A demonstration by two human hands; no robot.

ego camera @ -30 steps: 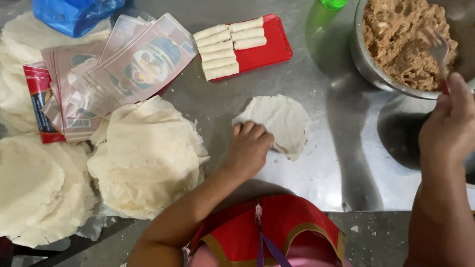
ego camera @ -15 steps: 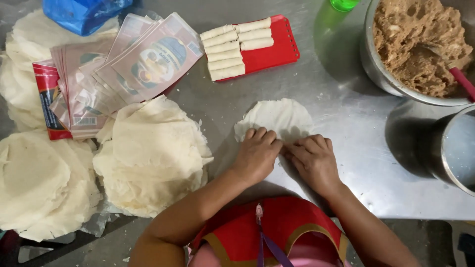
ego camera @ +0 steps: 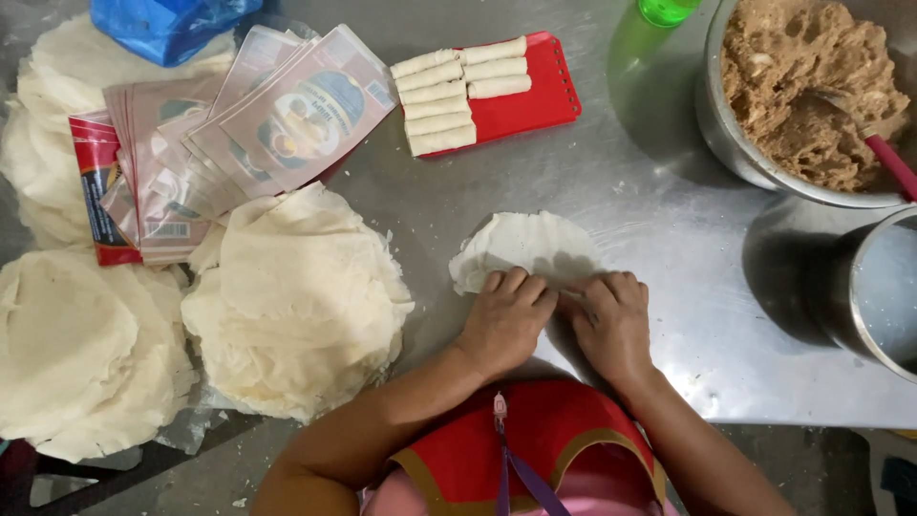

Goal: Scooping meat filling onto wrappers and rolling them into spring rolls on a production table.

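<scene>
Pressing left hand (ego camera: 503, 320), right hand (ego camera: 611, 323) on wrapper's (ego camera: 521, 244) near edge.

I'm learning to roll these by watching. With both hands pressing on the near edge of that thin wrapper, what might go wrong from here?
1. The wrapper looks thin with an uneven edge; the left hand and right hand pressing close together may tear it.
2. If filling is under the fingers, uneven pressure might squeeze it out the sides; I cannot see it.
3. The roll may come out thicker or looser than the finished rolls on the red tray.
</scene>
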